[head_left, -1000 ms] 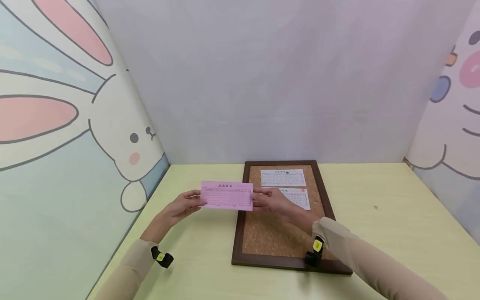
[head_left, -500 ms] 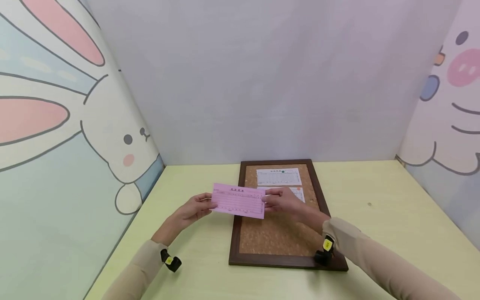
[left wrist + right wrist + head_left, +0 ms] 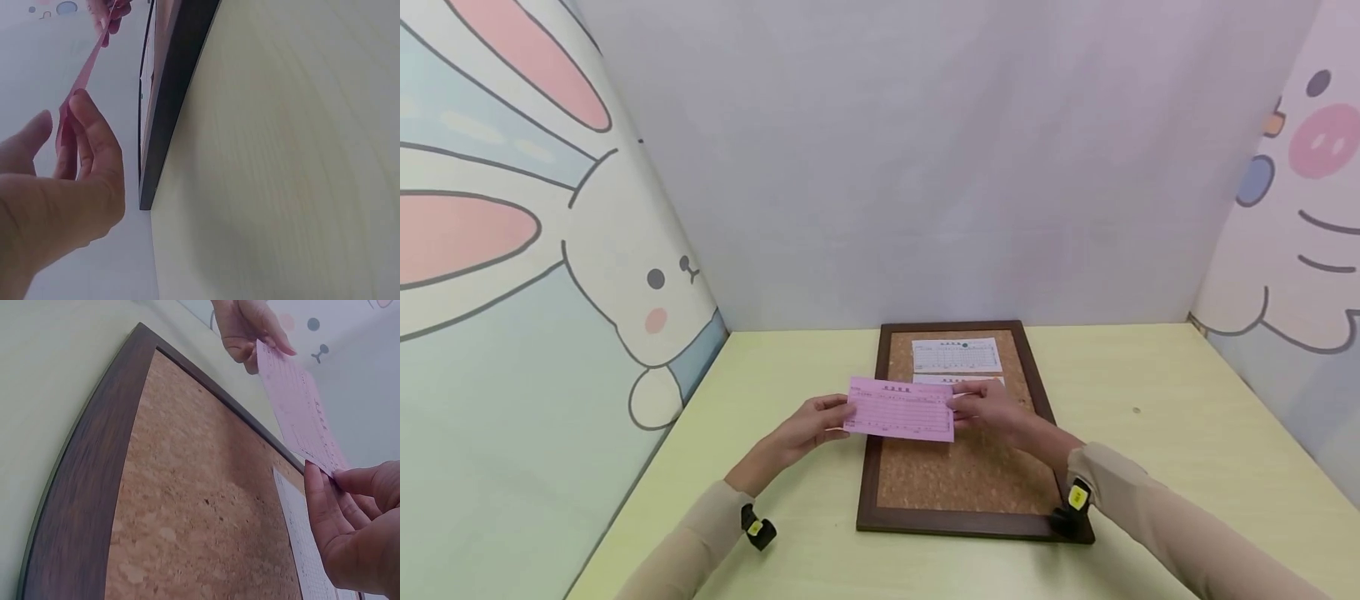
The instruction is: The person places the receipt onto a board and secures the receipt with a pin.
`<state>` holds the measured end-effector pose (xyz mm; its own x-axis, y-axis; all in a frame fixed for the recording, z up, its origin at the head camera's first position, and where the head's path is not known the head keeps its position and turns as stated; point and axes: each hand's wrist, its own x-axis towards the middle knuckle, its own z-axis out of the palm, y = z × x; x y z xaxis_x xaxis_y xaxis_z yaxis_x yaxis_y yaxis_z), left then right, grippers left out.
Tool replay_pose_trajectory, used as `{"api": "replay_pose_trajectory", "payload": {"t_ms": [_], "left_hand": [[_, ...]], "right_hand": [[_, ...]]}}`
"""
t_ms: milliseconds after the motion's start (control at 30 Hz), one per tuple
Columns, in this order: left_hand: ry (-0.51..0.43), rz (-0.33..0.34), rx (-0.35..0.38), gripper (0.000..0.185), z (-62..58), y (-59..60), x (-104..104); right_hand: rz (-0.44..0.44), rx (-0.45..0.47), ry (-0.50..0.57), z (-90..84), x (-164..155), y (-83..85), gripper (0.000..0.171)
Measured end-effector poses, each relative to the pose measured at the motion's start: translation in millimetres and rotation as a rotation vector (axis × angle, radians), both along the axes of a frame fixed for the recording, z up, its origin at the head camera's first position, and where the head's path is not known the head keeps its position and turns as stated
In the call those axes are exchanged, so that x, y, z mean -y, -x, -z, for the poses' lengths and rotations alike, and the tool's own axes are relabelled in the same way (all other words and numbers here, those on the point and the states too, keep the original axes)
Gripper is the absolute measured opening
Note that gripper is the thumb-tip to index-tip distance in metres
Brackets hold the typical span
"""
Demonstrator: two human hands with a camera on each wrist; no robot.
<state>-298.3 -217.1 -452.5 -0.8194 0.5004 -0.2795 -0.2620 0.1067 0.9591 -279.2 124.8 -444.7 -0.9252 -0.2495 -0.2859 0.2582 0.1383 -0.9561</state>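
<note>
I can't read any text from here. The pink form (image 3: 901, 409) I'm holding carries a printed heading and ruled table lines, but the characters are too small and blurred. The two white forms (image 3: 956, 356) on the cork board (image 3: 962, 475) show the same kind of unreadable print.

A pale green bench (image 3: 1150, 467) fills the lower frame; a plain grey back wall (image 3: 925, 167) stands between cartoon rabbit (image 3: 625, 275) and pig (image 3: 1315, 167) side panels.
</note>
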Motion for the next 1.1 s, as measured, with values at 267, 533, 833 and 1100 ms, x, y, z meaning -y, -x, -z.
{"api": "replay_pose_trajectory", "payload": {"t_ms": [267,533,833,1100], "left_hand": [[0.105,-0.058,-0.021,0.039,-0.9,6.8,-22.1],[0.174,-0.006,-0.067,0.034,-1.8,10.1,-48.8],[0.255,0.058,-0.142,0.027,-1.8,8.5,-71.1],[0.320,0.088,-0.150,0.023,4.4,5.1,-79.7]], "right_hand": [[-0.013,0.002,0.003,3.0,-23.3,-2.3,0.048],[0.031,0.011,-0.025,9.2,-43.9,-7.6,0.049],[0.020,0.002,-0.068,17.1,-67.1,-15.4,0.051],[0.035,-0.006,-0.121,22.7,-73.2,-20.2,0.046]]}}
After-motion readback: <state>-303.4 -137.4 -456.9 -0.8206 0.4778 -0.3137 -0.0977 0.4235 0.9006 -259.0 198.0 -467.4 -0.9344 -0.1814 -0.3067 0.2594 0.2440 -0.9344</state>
